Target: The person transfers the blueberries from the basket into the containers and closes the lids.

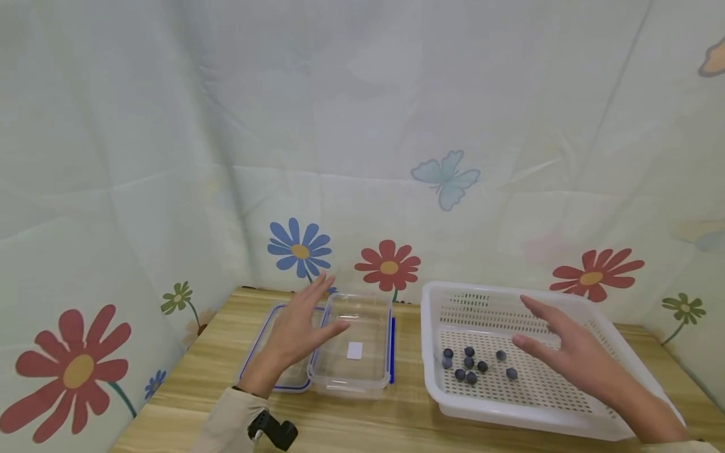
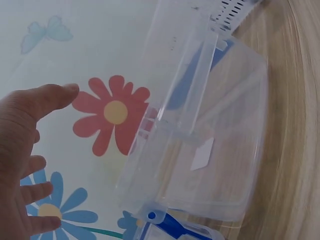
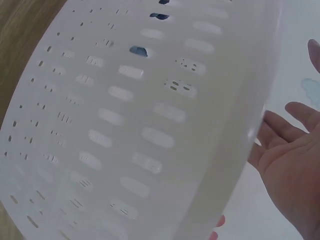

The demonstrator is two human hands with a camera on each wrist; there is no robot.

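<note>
My left hand (image 1: 297, 330) hovers with fingers spread and nothing in it, beside a clear plastic food box (image 1: 374, 371). The box stands uncovered with a small white label (image 1: 354, 350) in it. Its blue-edged lid (image 1: 296, 379) lies to the left, partly hidden behind the hand. Above the right part of a white perforated basket (image 1: 510, 420) is my right hand (image 1: 583, 358), fingers loosely extended, holding nothing. Several round dark blueberries (image 1: 469, 351) lie in the basket's left half. In the right wrist view the basket wall (image 3: 200, 150) covers part of the right hand (image 3: 295, 160).
A wooden table (image 1: 396, 428) carries the box and basket side by side, with a narrow gap between. A blue locking flap (image 1: 393, 349) sticks out along the box's right side. Behind the table hangs a pale curtain (image 1: 340, 126) printed with flowers and butterflies.
</note>
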